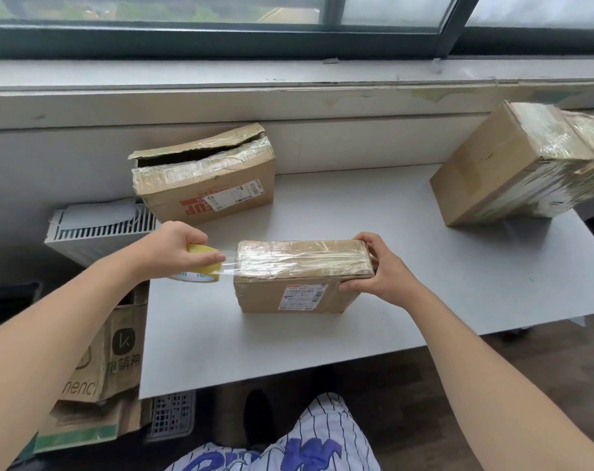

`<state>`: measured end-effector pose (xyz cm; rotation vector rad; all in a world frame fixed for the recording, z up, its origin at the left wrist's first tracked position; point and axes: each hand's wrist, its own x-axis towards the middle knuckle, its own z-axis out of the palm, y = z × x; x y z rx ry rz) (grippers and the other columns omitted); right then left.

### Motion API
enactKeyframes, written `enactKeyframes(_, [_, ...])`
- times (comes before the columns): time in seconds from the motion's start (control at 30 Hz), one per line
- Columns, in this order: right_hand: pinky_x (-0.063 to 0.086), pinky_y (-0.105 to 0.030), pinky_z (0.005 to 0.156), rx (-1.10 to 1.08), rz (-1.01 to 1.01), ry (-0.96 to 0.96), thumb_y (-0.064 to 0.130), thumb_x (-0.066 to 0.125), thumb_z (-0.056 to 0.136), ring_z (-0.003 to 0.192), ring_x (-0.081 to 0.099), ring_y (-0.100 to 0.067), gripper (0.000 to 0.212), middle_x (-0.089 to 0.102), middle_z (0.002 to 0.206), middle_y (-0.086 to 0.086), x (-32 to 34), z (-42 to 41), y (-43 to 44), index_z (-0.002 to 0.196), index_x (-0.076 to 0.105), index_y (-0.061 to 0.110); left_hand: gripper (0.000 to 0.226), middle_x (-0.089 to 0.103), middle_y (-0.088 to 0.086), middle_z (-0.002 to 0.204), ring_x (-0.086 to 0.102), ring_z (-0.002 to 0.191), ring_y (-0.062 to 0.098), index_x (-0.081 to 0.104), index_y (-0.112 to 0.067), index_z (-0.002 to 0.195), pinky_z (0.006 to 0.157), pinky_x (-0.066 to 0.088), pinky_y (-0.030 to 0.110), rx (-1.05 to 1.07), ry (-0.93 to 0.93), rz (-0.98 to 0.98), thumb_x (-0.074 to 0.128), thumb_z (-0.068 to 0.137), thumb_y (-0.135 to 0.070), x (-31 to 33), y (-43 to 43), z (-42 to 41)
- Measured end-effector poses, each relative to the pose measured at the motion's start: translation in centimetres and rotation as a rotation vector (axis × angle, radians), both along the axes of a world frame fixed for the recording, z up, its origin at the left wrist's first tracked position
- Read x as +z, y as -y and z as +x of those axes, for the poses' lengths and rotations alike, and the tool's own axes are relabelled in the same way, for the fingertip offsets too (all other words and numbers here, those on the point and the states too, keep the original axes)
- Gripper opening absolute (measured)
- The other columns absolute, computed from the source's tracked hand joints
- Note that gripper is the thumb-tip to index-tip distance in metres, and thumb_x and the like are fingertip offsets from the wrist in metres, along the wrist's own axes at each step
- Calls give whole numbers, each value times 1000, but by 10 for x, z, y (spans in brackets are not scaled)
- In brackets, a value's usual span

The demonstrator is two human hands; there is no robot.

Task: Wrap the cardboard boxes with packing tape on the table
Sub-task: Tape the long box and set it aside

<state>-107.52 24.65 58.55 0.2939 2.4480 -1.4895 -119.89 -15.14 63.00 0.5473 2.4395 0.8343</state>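
Striped cloth (309, 447) with blue lettering covers the person's lap at the bottom edge, below the small box (302, 277). Both bare forearms reach up from there toward that box.

Beyond the box, a dark-framed window (221, 32) and a pale, scuffed sill (289, 73) span the whole width. The grey table (424, 300) carries the small box near its front middle, and dark floor (458, 385) shows to the box's near right.

Well to the right of the small box and behind it sits a large wrapped box (513, 164), set at an angle, its right side thick with clear tape. Behind and left of the small box stands an open box (204, 178), top flap ajar, with a label on its front. Left of the small box, off the table, a white grille (98, 226) sits by the wall. Nearer, brown paper bags (112, 351) stand beside a pale crate (171, 416).

The small box has its top banded with tape and a shipping label on the near face. The right hand (380, 277) clamps its right end, fingers over the top and thumb on the near face. The left hand (173, 246), apart at the box's left, grips a yellow tape roll (200, 263), fingers curled over it. A clear strip of tape (229, 265) runs from the roll to the box's left end.
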Motion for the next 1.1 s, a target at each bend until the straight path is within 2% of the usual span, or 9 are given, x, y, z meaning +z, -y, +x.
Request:
enactKeyframes(0.1, [56, -24, 85, -1, -10, 3, 21, 99, 61, 111, 63, -6, 84, 62, 123, 15, -1, 1, 2, 123, 48, 44, 69, 55, 5, 57, 48, 50, 10, 67, -15, 63, 50, 37, 26, 6, -28, 28, 62, 69, -84, 15, 2, -2])
enactKeyframes(0.17, [56, -26, 86, -3, -10, 3, 22, 99, 61, 112, 63, -8, 83, 62, 123, 16, 0, -2, 3, 122, 48, 46, 66, 56, 2, 57, 50, 51, 10, 67, -18, 63, 48, 37, 23, 7, -58, 45, 61, 68, -84, 23, 3, -3])
enactKeyframes(0.3, [56, -27, 86, 0, -11, 7, 23, 99, 61, 113, 62, -9, 83, 62, 124, 15, 2, -3, 4, 122, 48, 46, 82, 61, 2, 61, 55, 54, 16, 71, -19, 67, 48, 40, 24, 5, -52, 44, 54, 58, -99, 27, 2, -6])
enactKeyframes(0.4, [54, -21, 81, 0, -23, 16, 19, 98, 62, 112, 63, -8, 82, 62, 123, 14, 1, -1, 4, 122, 48, 44, 78, 55, -2, 56, 50, 51, 11, 67, -22, 63, 51, 39, 28, 7, -23, 25, 55, 57, -99, 21, 2, -5])
enactKeyframes(0.57, [55, -24, 85, -4, -21, 22, 19, 98, 64, 112, 62, -9, 82, 62, 123, 14, 2, 0, 4, 123, 48, 44, 92, 58, 14, 65, 49, 53, 12, 68, -15, 65, 53, 38, 33, 30, 33, 11, 53, 50, -104, 4, 4, -2])
enactKeyframes(0.67, [55, -26, 86, 2, -19, 24, 19, 97, 65, 111, 62, -8, 81, 61, 122, 15, 3, 1, 5, 123, 48, 44, 96, 53, 6, 57, 47, 51, 10, 65, -9, 66, 50, 36, 28, 32, 42, -9, 54, 51, -103, -4, 3, 0])
enactKeyframes(0.77, [56, -27, 88, 2, -16, 24, 19, 97, 65, 111, 62, -9, 80, 61, 121, 14, 3, 1, 5, 122, 48, 44, 77, 49, -6, 52, 45, 48, 7, 65, -9, 65, 47, 34, 23, 23, 37, -36, 61, 65, -86, -9, 0, -1])
enactKeyframes(0.93, [57, -30, 89, 11, -20, 24, 20, 98, 64, 112, 63, -10, 81, 62, 122, 13, 4, 0, 5, 123, 48, 44, 52, 46, -5, 52, 43, 49, 9, 62, -7, 63, 52, 34, 30, 22, 8, -1, 74, 85, -53, -7, 2, -1])
enactKeyframes(1.1, [55, -25, 86, -1, -32, 31, 19, 97, 66, 111, 63, -7, 80, 63, 121, 15, 4, 0, 6, 124, 47, 44, 50, 40, -12, 48, 38, 47, 7, 54, -12, 59, 53, 31, 29, 60, 27, -20, 76, 88, -47, -24, -1, 7])
